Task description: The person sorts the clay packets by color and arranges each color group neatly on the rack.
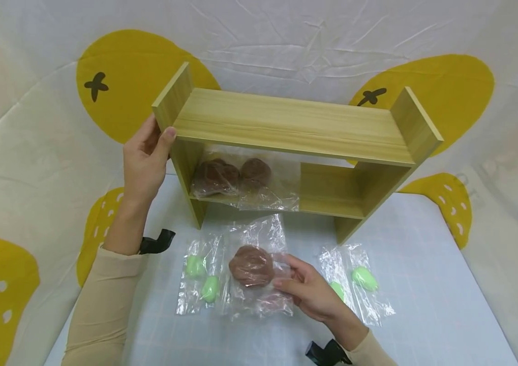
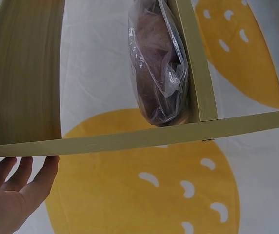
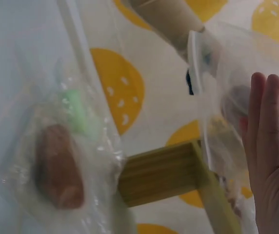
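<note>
My left hand (image 1: 146,157) grips the left side panel of a small two-tier wooden shelf (image 1: 293,124), thumb on the front edge and fingers on the outer face. In the left wrist view, the fingertips (image 2: 49,168) press that panel. My right hand (image 1: 309,290) pinches the edge of a clear plastic bag with a brown lump (image 1: 251,266) inside, held above the table. Beneath it, another bagged reddish-brown lump (image 1: 273,303) shows partly; in the right wrist view this brown lump (image 3: 60,165) lies on the table. Bagged brown lumps (image 1: 216,177) sit on the lower board's left half.
Small clear bags with green egg-shaped pieces lie on the table (image 1: 432,284): one pair of green pieces (image 1: 210,288) at left, another green piece (image 1: 365,278) at right with one beside it. A white cloth with yellow shapes (image 1: 135,76) hangs behind the shelf.
</note>
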The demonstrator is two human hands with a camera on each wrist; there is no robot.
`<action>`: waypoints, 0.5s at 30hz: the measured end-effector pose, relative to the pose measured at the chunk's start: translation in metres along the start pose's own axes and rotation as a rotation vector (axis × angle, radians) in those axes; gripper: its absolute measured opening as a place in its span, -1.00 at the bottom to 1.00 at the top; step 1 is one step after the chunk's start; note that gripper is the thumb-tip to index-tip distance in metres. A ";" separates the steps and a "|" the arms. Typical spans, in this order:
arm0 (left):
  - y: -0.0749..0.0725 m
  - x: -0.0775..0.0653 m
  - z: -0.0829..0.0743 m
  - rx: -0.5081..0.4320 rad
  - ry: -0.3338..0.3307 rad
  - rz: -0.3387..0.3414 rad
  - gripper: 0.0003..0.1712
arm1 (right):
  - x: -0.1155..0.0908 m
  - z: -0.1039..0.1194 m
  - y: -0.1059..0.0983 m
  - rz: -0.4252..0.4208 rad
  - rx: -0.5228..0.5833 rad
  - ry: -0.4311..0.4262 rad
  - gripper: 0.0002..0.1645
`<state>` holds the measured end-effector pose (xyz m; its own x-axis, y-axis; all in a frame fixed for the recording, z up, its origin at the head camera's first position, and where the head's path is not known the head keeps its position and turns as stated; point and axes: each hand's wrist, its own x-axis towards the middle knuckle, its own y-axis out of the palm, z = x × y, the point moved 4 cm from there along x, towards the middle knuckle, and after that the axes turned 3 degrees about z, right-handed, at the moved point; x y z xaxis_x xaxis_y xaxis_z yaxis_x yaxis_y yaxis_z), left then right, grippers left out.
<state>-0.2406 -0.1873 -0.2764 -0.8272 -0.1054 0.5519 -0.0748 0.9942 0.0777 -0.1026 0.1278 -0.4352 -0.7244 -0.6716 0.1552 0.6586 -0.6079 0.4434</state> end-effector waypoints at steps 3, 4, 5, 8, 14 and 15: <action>0.000 0.000 -0.001 -0.002 -0.003 0.001 -0.46 | -0.001 0.010 0.001 0.020 0.003 -0.022 -0.37; 0.000 0.000 -0.001 -0.002 -0.005 0.000 -0.46 | 0.000 0.013 0.001 0.021 0.003 -0.027 -0.37; 0.000 -0.001 -0.001 0.000 -0.007 -0.001 -0.46 | 0.000 0.016 0.000 0.021 0.006 -0.032 -0.37; 0.000 -0.001 -0.001 0.002 -0.009 -0.004 -0.47 | 0.002 0.027 -0.001 0.037 0.009 -0.059 -0.36; 0.001 0.000 -0.002 0.001 0.001 -0.003 -0.46 | 0.006 0.047 0.000 0.090 0.017 -0.127 -0.35; 0.001 0.000 -0.002 -0.001 0.005 -0.002 -0.47 | 0.005 0.050 0.001 0.099 0.021 -0.133 -0.35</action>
<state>-0.2393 -0.1863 -0.2744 -0.8245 -0.1077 0.5555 -0.0761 0.9939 0.0797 -0.1158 0.1444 -0.3898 -0.6776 -0.6649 0.3144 0.7249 -0.5315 0.4382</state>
